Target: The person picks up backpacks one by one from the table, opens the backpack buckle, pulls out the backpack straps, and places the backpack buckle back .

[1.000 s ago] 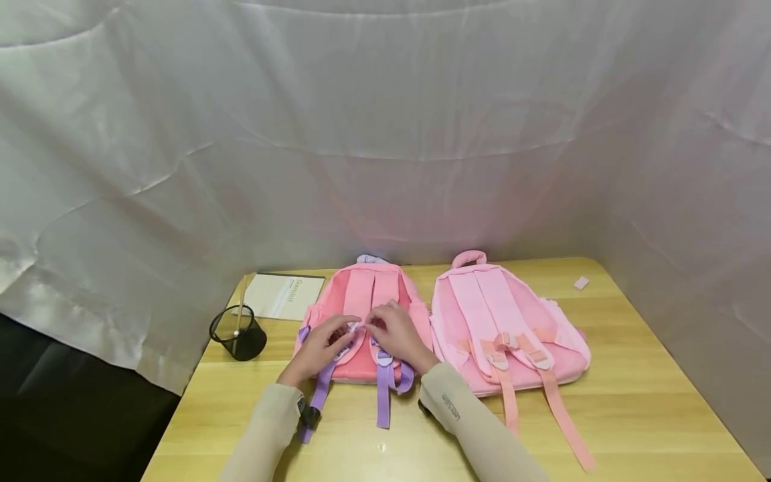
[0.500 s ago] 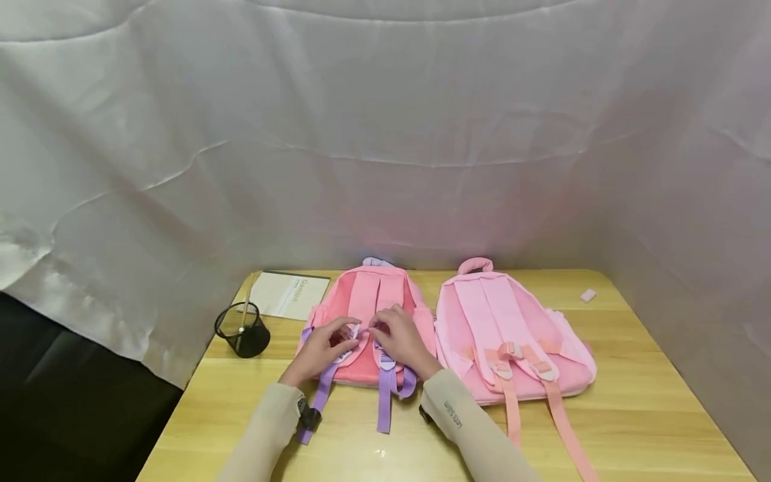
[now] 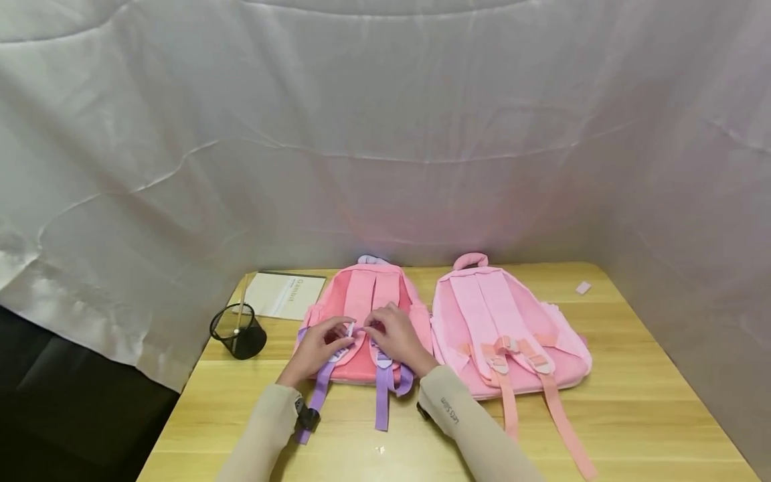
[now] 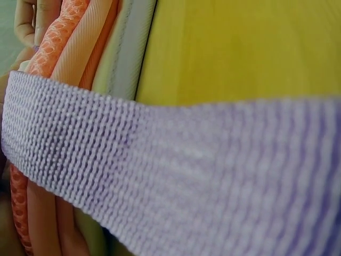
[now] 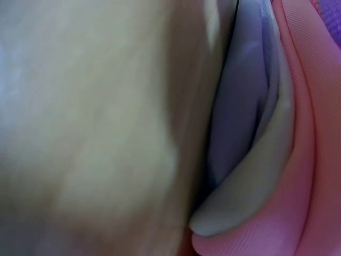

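Observation:
A coral-pink backpack (image 3: 361, 284) lies back panel up on the table, its shoulder straps facing me. Over its lower middle my left hand (image 3: 314, 349) pinches a small white buckle (image 3: 351, 329). Close to its right, my right hand (image 3: 397, 340) pinches a short purple strap (image 3: 359, 329) between thumb and fingers. Whether this strap passes through the buckle is too small to tell. Purple webbing (image 4: 160, 160) fills the front of the left wrist view, with orange mesh padding (image 4: 61, 34) behind it. In the right wrist view the pink bag's side (image 5: 261, 224) shows; the fingertips are hidden.
A light pink backpack (image 3: 442, 321) lies against the coral one on the right, its peach straps (image 3: 563, 422) trailing forward. To the left are a black mesh pen holder (image 3: 248, 341) and a notebook (image 3: 283, 294). A small pink block (image 3: 583, 288) sits far right; grey curtain (image 3: 421, 134) surrounds the table.
The white buckle has turned more upright in the left fingers, and the purple strap between the hands shows more. Both hands stay over the same spot; the head view shifts slightly.

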Tool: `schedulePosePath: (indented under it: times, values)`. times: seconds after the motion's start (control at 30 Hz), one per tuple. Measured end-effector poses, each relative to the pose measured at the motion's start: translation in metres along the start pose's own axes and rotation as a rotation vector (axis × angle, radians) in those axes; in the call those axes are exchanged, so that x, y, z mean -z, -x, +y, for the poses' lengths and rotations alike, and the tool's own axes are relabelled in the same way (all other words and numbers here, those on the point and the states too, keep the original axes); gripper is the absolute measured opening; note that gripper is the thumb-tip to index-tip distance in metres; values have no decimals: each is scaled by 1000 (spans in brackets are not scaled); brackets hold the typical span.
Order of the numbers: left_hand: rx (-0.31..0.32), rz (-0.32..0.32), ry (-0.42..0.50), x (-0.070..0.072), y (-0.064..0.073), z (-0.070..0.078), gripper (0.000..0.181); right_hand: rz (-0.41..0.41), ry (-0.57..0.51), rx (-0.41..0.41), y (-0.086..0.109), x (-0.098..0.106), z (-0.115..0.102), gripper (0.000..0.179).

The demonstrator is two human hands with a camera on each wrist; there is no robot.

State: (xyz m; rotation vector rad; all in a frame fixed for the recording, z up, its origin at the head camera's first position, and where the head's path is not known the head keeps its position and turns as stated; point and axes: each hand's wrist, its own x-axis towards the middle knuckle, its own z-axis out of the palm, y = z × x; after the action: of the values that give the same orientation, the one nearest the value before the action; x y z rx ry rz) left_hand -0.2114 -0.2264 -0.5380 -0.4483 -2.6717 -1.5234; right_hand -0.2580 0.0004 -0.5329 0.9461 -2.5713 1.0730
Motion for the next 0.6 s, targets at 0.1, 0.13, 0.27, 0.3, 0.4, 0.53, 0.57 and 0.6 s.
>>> schedulePosePath:
  times: [0.1, 0.13, 0.27, 0.3, 0.4, 0.53, 0.57, 0.6]
  values:
    - [-18, -7, 4, -2, -2, 0, 38, 16, 4, 1, 0, 1, 1, 6]
    - [-21, -9, 7, -3, -2, 0, 37, 21, 3, 3, 1, 0, 1, 5]
    - [-21, 0, 13, -5, -2, 1, 36, 22, 3, 20, 1, -2, 3, 4]
    - [-20, 3, 13, -5, -2, 1, 35, 23, 6, 23, 1, -2, 3, 4]
    - [-36, 6, 9, -5, -2, 1, 35, 25, 5, 20, 0, -3, 1, 5]
    - [-38, 16, -9, -4, -1, -1, 34, 4, -4, 25, -4, -4, -3, 7]
    - [-35, 19, -13, -3, 0, -2, 34, 0, -8, 26, -4, -5, -4, 7]
    - [-30, 22, -16, -3, 0, -2, 34, -1, -11, 26, -5, -5, -4, 6]
